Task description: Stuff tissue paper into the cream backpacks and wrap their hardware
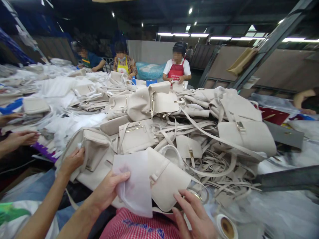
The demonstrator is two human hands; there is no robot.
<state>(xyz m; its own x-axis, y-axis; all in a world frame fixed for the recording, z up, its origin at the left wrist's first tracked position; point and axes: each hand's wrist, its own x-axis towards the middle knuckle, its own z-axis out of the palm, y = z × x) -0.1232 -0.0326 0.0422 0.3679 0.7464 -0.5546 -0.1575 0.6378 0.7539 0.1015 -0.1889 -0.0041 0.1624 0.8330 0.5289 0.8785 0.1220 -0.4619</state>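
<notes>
A translucent white sheet (133, 186) is pinched between the thumb and fingers of my left hand (116, 186), with some fingers showing faintly through it. The sheet overlaps the left side of a cream bag flap (168, 181) with a metal clasp, lying just above my checked red apron. At the flap's lower right edge is my right hand (194, 212), its fingers spread and the fingertips by the flap's edge. Nothing is gripped in it.
Cream bags (245, 136) and loose straps are heaped ahead. A tape roll (226, 227) stands at lower right. Close on the left, another person's hand (74, 161) touches a bag. Further people work across the pile. A grey beam (286, 179) juts in from the right.
</notes>
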